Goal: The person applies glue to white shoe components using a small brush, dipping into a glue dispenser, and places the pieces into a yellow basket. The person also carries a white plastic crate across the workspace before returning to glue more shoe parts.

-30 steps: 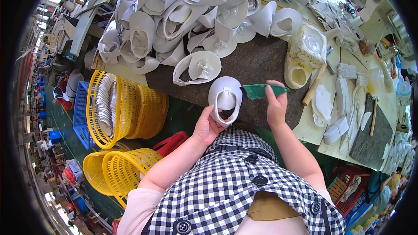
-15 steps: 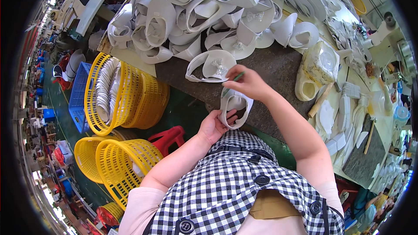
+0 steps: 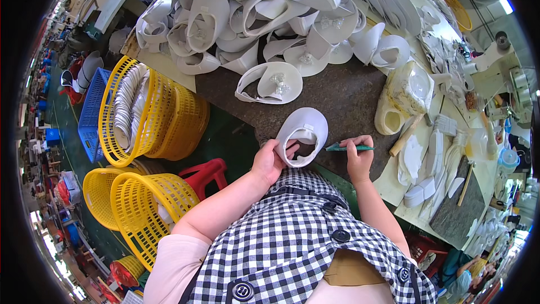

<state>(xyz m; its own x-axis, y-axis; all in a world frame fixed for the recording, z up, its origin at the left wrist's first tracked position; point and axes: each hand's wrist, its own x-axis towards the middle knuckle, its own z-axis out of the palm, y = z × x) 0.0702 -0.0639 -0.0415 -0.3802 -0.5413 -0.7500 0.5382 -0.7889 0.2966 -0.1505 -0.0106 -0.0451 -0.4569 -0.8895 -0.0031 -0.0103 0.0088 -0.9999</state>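
Observation:
My left hand (image 3: pixel 269 161) grips a white visor-like piece (image 3: pixel 315 121) by its near left side, thumb outside and fingers showing through the opening. The piece has a smooth, broad curved part and a narrower band. To its right, my right hand (image 3: pixel 360 160) is closed around a slim green tool (image 3: pixel 336 147), its flat tip pointing left towards the piece but apart from it. I cannot tell the tool's kind. Farther off on the dark table mat (image 3: pixel 337 98) lies a similar white piece with a sparkling bow (image 3: pixel 279 84).
A heap of white pieces (image 3: pixel 236 39) covers the far table. At right stand a cut, stained plastic container (image 3: pixel 410 90) and a wooden-handled tool (image 3: pixel 406 136). Yellow baskets (image 3: pixel 160 188), a blue crate (image 3: pixel 90 118) and a red stool (image 3: pixel 207 177) are at left.
My right hand, holding the green tool, has moved right and nearer, away from the bowed piece on the mat. My left hand has tilted the held piece, and its broad part now faces up.

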